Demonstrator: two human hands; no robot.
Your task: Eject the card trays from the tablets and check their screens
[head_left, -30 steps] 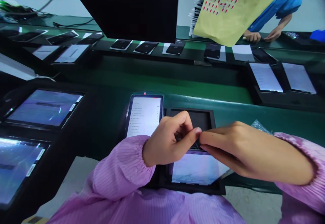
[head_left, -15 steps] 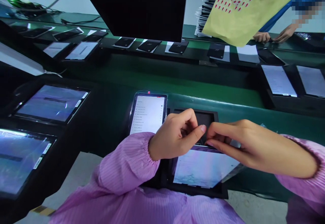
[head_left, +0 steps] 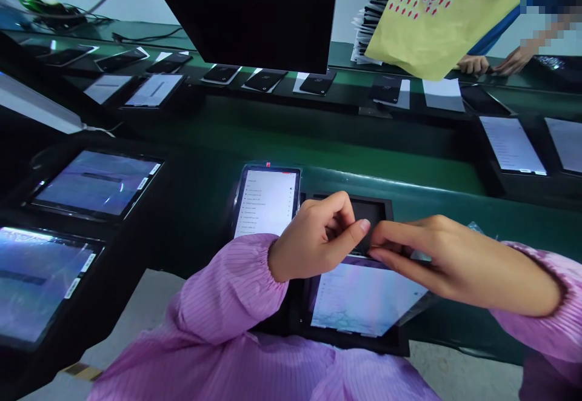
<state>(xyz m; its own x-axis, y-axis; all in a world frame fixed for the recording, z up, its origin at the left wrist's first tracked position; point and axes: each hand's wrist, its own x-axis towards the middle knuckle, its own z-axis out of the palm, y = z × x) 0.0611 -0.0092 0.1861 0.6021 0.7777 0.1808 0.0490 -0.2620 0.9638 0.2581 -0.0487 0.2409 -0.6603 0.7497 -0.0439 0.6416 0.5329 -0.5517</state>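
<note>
A tablet (head_left: 364,298) with a glossy, film-covered screen lies tilted in a black tray (head_left: 400,346) at the near edge of the green bench. My left hand (head_left: 318,240) is curled, thumb and fingers pinched at the tablet's top edge. My right hand (head_left: 450,261) meets it fingertip to fingertip, also pinched at that edge. What the fingers hold is too small to make out. Beside my left hand a second tablet (head_left: 268,201) shows a white list screen. Both sleeves are pink.
Black trays with tablets (head_left: 95,183) stand at left. A green conveyor (head_left: 364,152) carries phones (head_left: 318,82) and lit tablets (head_left: 511,143). A dark monitor (head_left: 254,13) hangs overhead. A yellow sheet (head_left: 436,19) and another person's hands (head_left: 473,63) are far right.
My view shifted slightly left and down. Both hands stayed pinched together at the tablet's top edge, and the tablet's right side has lifted a little from the tray.
</note>
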